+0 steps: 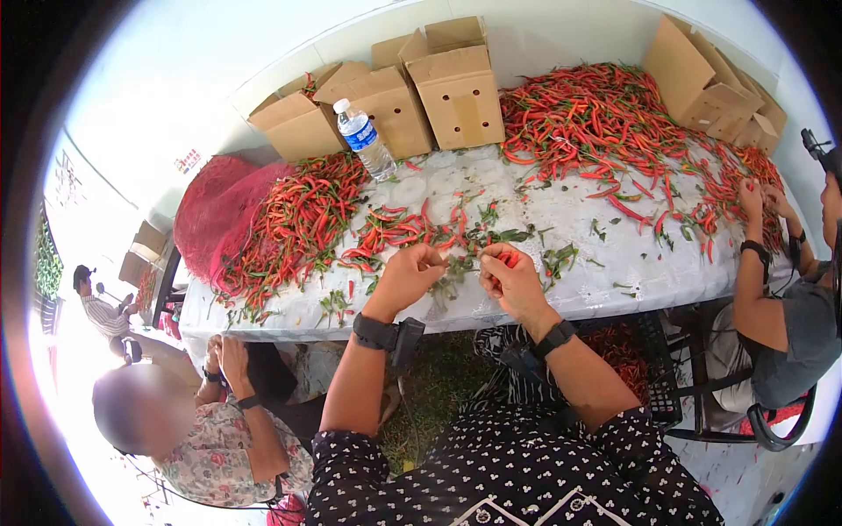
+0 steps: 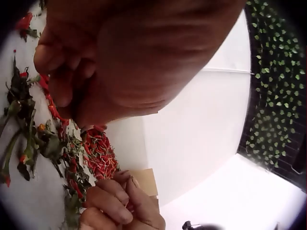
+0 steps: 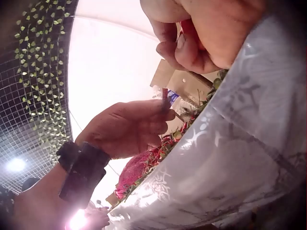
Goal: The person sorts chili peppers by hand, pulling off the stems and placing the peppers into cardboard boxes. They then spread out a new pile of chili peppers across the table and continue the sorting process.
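Observation:
My left hand (image 1: pixel 405 276) is over the near part of the table, thumb and fingertips drawn together. In the right wrist view a thin stem (image 3: pixel 180 115) shows at the fingertips of that hand. A short way to its right, my right hand (image 1: pixel 519 287) curls its fingers round red chili peppers (image 1: pixel 505 258), partly hidden in the palm. Green stems and leaves (image 1: pixel 456 267) lie on the table between and below both hands. Just beyond them is a small spread of red chilies (image 1: pixel 395 230) with green stems.
Chili heaps lie at left (image 1: pixel 303 206) and back right (image 1: pixel 588 114), with a red mesh bag (image 1: pixel 210 215) at far left. Cardboard boxes (image 1: pixel 456 96) and a water bottle (image 1: pixel 368 149) stand at the back. People sit at left (image 1: pixel 215 438) and right (image 1: pixel 794 324).

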Demonstrator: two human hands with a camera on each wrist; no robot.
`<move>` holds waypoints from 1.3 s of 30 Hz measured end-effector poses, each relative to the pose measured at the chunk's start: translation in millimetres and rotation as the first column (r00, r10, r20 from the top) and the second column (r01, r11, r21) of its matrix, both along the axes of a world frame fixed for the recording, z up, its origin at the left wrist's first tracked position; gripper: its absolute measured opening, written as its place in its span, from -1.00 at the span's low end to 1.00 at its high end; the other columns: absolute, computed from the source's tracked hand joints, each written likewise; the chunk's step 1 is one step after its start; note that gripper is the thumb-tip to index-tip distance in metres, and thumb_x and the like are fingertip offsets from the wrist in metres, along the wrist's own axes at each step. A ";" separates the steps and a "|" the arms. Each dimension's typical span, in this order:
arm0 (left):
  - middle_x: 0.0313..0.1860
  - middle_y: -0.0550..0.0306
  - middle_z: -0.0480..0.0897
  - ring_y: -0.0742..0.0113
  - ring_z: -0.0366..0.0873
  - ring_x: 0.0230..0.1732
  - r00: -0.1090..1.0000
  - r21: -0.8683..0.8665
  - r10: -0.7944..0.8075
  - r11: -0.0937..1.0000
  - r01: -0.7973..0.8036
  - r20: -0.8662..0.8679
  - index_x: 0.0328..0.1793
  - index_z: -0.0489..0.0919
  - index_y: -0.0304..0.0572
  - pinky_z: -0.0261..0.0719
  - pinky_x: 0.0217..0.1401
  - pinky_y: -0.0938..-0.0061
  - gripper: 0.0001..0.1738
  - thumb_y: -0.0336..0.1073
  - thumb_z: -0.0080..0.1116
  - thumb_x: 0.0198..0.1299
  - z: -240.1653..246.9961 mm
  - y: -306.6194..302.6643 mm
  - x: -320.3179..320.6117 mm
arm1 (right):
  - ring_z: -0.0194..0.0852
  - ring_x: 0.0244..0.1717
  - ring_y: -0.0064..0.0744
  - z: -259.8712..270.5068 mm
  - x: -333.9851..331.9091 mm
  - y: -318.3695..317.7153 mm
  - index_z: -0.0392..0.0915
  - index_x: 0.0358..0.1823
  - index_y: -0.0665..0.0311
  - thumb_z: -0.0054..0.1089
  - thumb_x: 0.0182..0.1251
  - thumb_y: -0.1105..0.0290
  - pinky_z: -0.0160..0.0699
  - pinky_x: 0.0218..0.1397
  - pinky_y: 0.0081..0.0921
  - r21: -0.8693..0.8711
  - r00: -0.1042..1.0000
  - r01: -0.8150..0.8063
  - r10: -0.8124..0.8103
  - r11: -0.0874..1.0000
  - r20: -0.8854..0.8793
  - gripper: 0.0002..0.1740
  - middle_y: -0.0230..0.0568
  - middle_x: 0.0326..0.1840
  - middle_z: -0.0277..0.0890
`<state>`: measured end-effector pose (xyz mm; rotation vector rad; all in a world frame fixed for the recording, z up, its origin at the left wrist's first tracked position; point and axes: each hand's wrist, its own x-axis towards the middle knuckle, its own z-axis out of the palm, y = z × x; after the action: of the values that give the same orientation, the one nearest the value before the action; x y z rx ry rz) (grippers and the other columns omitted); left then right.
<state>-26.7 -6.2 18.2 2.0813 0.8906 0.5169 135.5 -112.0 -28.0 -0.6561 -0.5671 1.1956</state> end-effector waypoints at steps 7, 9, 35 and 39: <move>-0.51 0.03 0.59 0.19 0.55 -0.46 0.992 0.284 0.033 0.959 0.003 -0.124 -0.42 0.53 -0.25 0.46 -0.40 0.39 -0.82 -0.30 0.19 -0.13 6.8 15.8 11.2 | 0.22 -0.69 -0.56 5.2 -0.6 -2.1 0.40 -0.31 0.32 0.06 0.21 0.53 0.05 -0.72 -0.67 -0.011 1.000 0.005 -0.004 1.000 0.016 -0.95 -0.31 -0.62 0.32; -0.50 -0.02 0.58 0.06 0.55 -0.40 0.979 0.331 0.034 0.943 0.036 -0.203 -0.43 0.55 -0.22 0.47 -0.35 0.29 -0.80 -0.24 0.17 -0.14 8.2 24.0 20.7 | 0.22 -0.69 -0.56 6.0 -0.4 -2.1 0.40 -0.31 0.32 0.06 0.20 0.52 0.06 -0.71 -0.67 -0.023 1.000 0.015 -0.015 1.000 -0.010 -0.94 -0.31 -0.61 0.32; -0.47 0.01 0.51 0.00 0.49 -0.39 0.943 0.537 -0.173 0.786 0.306 -0.285 -0.41 0.46 -0.23 0.43 -0.37 0.24 -0.88 -0.36 0.06 -0.11 -2.8 32.1 48.6 | 0.19 -0.69 -0.58 2.2 0.3 0.6 0.39 -0.29 0.31 0.02 0.24 0.51 0.05 -0.71 -0.67 -0.002 0.999 0.018 -0.018 1.000 -0.049 -0.95 -0.33 -0.60 0.30; -0.55 0.08 0.52 0.26 0.46 -0.48 0.990 0.098 -0.130 0.986 0.135 -0.059 -0.36 0.47 -0.29 0.39 -0.40 0.40 -0.86 -0.35 0.05 0.01 10.0 5.4 36.1 | 0.19 -0.76 -0.61 6.5 -3.2 0.9 0.38 -0.32 0.33 0.08 0.21 0.49 0.04 -0.76 -0.67 -0.031 0.998 0.056 -0.057 0.998 -0.024 -0.91 -0.35 -0.66 0.30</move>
<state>9.4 -0.8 28.2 2.2380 0.7624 0.4471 132.4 -111.0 -21.5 -0.6778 -0.5074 1.1597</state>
